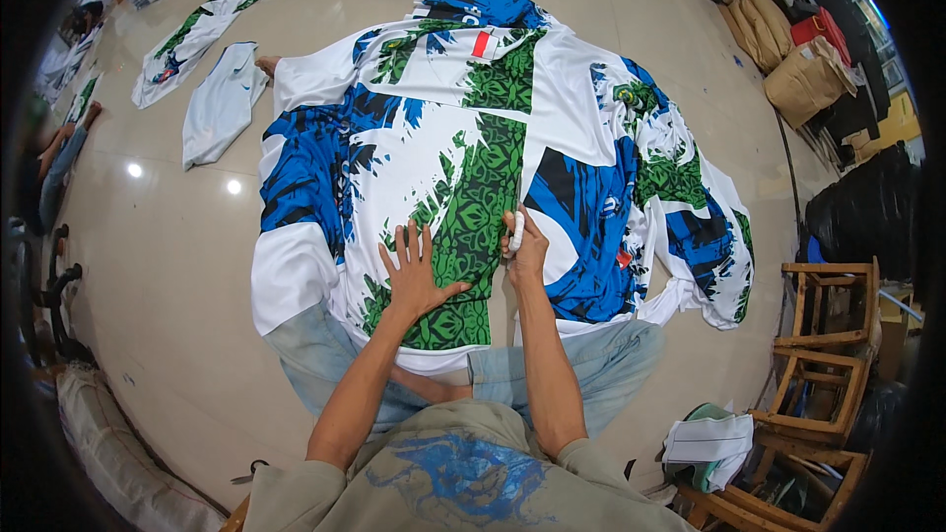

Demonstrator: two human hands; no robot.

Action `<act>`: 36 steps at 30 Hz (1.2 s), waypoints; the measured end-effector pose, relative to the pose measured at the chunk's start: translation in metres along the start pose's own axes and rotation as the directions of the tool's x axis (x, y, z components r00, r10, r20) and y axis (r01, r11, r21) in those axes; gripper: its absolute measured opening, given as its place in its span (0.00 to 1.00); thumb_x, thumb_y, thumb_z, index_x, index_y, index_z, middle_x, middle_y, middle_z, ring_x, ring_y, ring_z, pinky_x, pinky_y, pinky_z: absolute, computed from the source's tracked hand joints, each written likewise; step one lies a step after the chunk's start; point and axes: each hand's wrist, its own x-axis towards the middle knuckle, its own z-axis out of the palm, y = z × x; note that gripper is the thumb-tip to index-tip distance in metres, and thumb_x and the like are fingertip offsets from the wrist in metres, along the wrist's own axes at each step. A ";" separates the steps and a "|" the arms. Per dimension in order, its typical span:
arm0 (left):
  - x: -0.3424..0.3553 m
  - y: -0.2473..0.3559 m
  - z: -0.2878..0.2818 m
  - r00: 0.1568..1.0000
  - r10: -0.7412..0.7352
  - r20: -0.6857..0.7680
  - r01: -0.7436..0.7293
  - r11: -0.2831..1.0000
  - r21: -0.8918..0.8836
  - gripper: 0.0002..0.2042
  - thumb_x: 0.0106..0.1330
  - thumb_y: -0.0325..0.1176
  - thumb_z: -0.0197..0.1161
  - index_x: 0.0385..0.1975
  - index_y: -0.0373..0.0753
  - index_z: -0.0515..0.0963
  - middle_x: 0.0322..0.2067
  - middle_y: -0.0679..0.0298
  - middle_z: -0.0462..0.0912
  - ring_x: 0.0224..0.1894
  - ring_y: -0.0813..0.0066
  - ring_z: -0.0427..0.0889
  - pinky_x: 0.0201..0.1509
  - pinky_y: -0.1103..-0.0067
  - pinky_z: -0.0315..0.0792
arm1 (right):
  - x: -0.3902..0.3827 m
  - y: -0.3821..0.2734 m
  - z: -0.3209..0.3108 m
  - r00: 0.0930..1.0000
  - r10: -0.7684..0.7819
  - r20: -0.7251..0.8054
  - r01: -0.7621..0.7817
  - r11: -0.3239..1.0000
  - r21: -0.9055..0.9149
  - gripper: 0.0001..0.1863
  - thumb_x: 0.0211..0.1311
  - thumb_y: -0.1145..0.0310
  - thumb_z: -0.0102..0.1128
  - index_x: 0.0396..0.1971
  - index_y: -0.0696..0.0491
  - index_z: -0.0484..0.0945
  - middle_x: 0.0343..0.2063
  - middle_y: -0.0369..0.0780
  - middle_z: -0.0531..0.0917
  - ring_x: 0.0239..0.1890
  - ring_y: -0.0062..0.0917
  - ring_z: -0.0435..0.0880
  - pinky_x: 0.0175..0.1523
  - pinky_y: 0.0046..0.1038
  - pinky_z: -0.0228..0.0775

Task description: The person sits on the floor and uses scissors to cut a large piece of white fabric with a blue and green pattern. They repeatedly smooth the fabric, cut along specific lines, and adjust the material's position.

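Note:
A large garment piece of white, green and blue patterned fabric (419, 197) is spread on the floor and across my lap. My left hand (412, 274) lies flat on its green band with fingers spread. Beside that band's right edge, my right hand (529, 248) is wrapped around white-handled scissors (517, 231); the blades cannot be made out. Right of the scissors lies another blue and white fabric piece (581, 227), with a narrow gap between it and the green band. A sleeve-like piece (695, 227) is farther right.
A small white fabric piece (222, 108) and a long patterned piece (197, 39) lie at the far left. Wooden stool frames (823, 394), a black bag (867, 202) and brown paper sacks (808, 84) line the right. Another person's arm and jeans (64, 167) show at the left edge.

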 end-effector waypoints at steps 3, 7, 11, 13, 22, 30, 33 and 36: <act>-0.001 -0.003 -0.001 0.999 -0.016 0.033 0.016 1.000 0.006 0.69 0.46 0.83 0.57 0.77 0.29 0.43 0.78 0.42 0.36 0.79 0.41 0.29 0.72 0.36 0.24 | -0.003 -0.001 0.006 1.000 0.020 -0.008 -0.020 1.000 0.004 0.30 0.63 0.72 0.68 0.65 0.58 0.73 0.32 0.37 0.86 0.17 0.17 0.75 0.20 0.18 0.62; -0.001 -0.002 -0.001 1.000 -0.013 0.009 0.013 1.000 0.002 0.69 0.46 0.83 0.57 0.77 0.30 0.45 0.78 0.42 0.38 0.79 0.41 0.31 0.72 0.36 0.26 | 0.003 -0.012 0.010 0.999 0.024 -0.035 -0.023 0.999 0.031 0.31 0.61 0.72 0.71 0.64 0.59 0.74 0.34 0.39 0.88 0.15 0.16 0.74 0.20 0.19 0.63; -0.001 -0.001 -0.001 1.000 -0.007 0.003 0.007 1.000 0.019 0.69 0.46 0.84 0.56 0.77 0.30 0.46 0.78 0.42 0.39 0.80 0.42 0.31 0.72 0.36 0.26 | 0.020 -0.017 0.016 0.999 0.004 -0.045 -0.004 1.000 -0.005 0.31 0.60 0.70 0.71 0.64 0.58 0.75 0.34 0.38 0.88 0.15 0.16 0.73 0.19 0.20 0.62; -0.001 -0.001 -0.001 1.000 -0.005 0.005 0.005 1.000 0.025 0.69 0.46 0.84 0.56 0.77 0.30 0.46 0.78 0.42 0.39 0.80 0.42 0.31 0.72 0.36 0.25 | 0.027 -0.014 0.016 0.999 0.002 -0.043 -0.003 1.000 -0.022 0.30 0.60 0.71 0.71 0.64 0.57 0.75 0.34 0.38 0.88 0.15 0.16 0.73 0.19 0.20 0.62; -0.001 -0.004 -0.004 0.998 -0.017 0.067 0.016 1.000 0.010 0.70 0.47 0.83 0.57 0.77 0.29 0.41 0.78 0.41 0.35 0.79 0.40 0.28 0.72 0.35 0.24 | 0.038 -0.023 0.027 1.000 0.008 -0.018 -0.008 1.000 0.017 0.30 0.61 0.67 0.70 0.63 0.57 0.75 0.30 0.35 0.86 0.16 0.15 0.73 0.19 0.19 0.61; 0.001 0.000 -0.003 0.999 -0.007 0.032 0.007 1.000 0.003 0.68 0.47 0.84 0.55 0.77 0.31 0.46 0.78 0.42 0.40 0.79 0.41 0.31 0.72 0.36 0.24 | 0.066 -0.016 0.021 1.000 -0.018 0.005 0.018 0.999 -0.039 0.31 0.60 0.67 0.72 0.64 0.58 0.75 0.31 0.36 0.86 0.16 0.15 0.73 0.20 0.19 0.62; 0.000 -0.003 -0.003 0.999 -0.014 0.032 0.014 1.000 0.006 0.68 0.47 0.84 0.55 0.76 0.30 0.46 0.77 0.42 0.40 0.79 0.41 0.31 0.72 0.36 0.24 | 0.063 -0.023 0.029 1.000 -0.015 0.001 0.015 1.000 -0.011 0.27 0.61 0.65 0.72 0.59 0.58 0.78 0.29 0.35 0.85 0.16 0.15 0.74 0.20 0.18 0.62; 0.002 -0.001 -0.004 1.000 -0.004 0.028 0.004 1.000 0.005 0.68 0.47 0.83 0.56 0.77 0.30 0.46 0.77 0.41 0.39 0.79 0.41 0.31 0.72 0.35 0.24 | 0.076 -0.035 0.032 1.000 0.002 -0.013 -0.002 1.000 -0.010 0.27 0.60 0.67 0.72 0.60 0.58 0.78 0.30 0.35 0.86 0.16 0.15 0.74 0.20 0.18 0.63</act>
